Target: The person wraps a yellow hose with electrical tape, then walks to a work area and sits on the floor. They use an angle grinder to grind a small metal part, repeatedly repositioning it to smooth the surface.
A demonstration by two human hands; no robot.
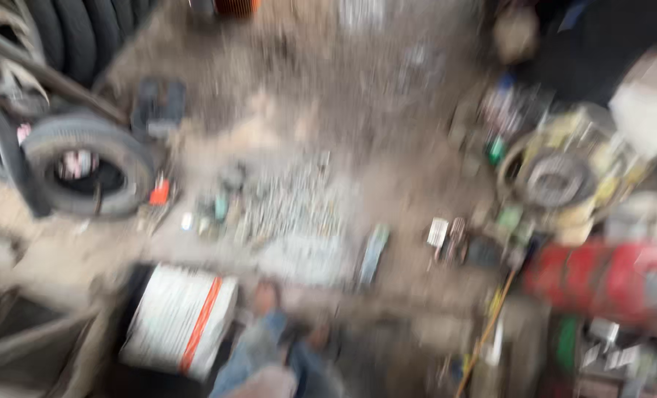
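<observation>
The head view is heavily blurred by motion. Neither of my hands shows in it. At the bottom middle I see my legs in blue jeans (258,354) and my feet on a dirt floor. Just ahead of my feet a spread of several small grey metal tools and parts (292,210) lies on the ground. A dark flat tool (373,254) lies at its right edge.
A small tyre (89,169) lies at the left, with bigger tyres (78,37) stacked behind. A white drum with an orange band (177,317) stands by my left leg. A red container (601,276) and a round metal part (557,180) crowd the right side.
</observation>
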